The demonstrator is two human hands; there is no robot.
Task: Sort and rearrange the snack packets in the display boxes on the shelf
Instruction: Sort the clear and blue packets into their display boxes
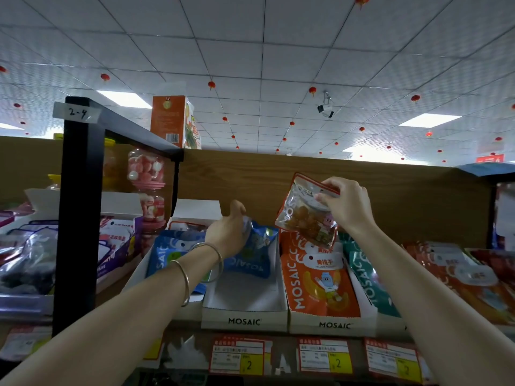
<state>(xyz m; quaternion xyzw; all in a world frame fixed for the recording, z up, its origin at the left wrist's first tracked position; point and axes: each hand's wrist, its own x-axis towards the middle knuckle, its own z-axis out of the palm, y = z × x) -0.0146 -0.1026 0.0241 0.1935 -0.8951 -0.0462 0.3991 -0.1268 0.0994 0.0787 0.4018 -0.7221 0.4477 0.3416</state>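
My right hand (344, 203) pinches the top of an orange snack packet (305, 215) and holds it in the air above the orange box. My left hand (228, 231) grips a blue packet (255, 254) that stands tilted at the back of a nearly bare white MOSAIC display box (243, 316). To the right, a second white MOSAIC box (334, 324) holds orange packets (317, 282). More blue packets (167, 254) fill the box to the left. Green packets (367, 277) stand right of the orange ones.
A black shelf post (79, 213) rises at the left, with purple and dark packets (28, 257) beyond it. Candy jars (146, 174) stand behind. Red-orange packets (459, 274) lie at the far right. Price tags (239, 355) line the shelf edge. A brown board (404, 196) backs the shelf.
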